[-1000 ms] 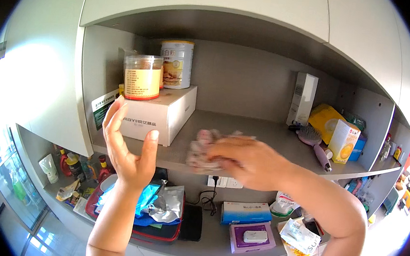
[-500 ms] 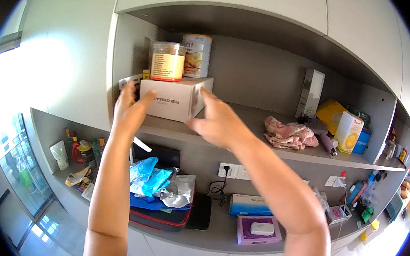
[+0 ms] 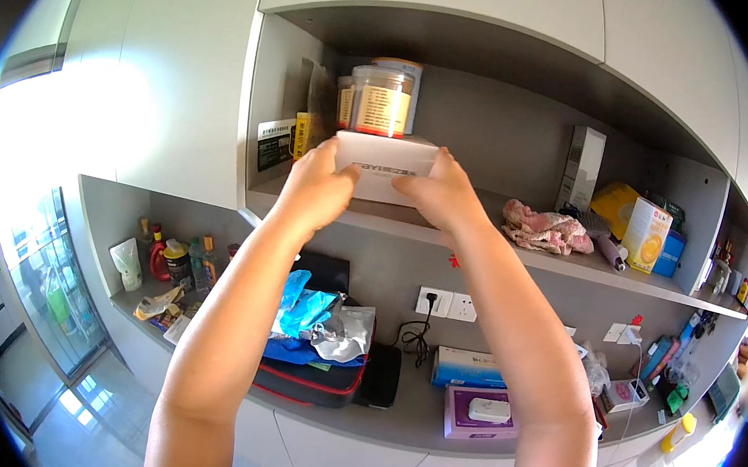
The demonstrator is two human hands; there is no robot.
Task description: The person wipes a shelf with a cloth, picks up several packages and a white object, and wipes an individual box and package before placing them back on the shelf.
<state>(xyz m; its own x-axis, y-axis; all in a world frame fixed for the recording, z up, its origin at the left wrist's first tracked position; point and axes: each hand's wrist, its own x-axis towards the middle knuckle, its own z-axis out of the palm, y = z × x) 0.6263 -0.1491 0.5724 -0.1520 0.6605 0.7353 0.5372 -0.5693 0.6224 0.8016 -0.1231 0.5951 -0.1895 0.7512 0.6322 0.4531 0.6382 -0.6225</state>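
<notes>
— White box [image 3: 386, 168] at the shelf's [image 3: 480, 243] front edge — left hand [image 3: 317, 189] and right hand [image 3: 442, 195] each clamp an end.
— With jars [image 3: 380, 101] stacked on top, any shift calls for keeping it level.

From my remote view, the left hand [image 3: 317, 189] and right hand [image 3: 441, 197] cover both lower corners of the white box [image 3: 386, 165], so I cannot confirm whether it rests on the shelf [image 3: 567, 264]. The rear tin [image 3: 410, 69] is mostly hidden behind the clear jar [image 3: 380, 101]. Items at 3 o'clock on the worktop [image 3: 407, 419] are too small and distorted to identify. Both forearms are cut off at 6 o'clock.
</notes>
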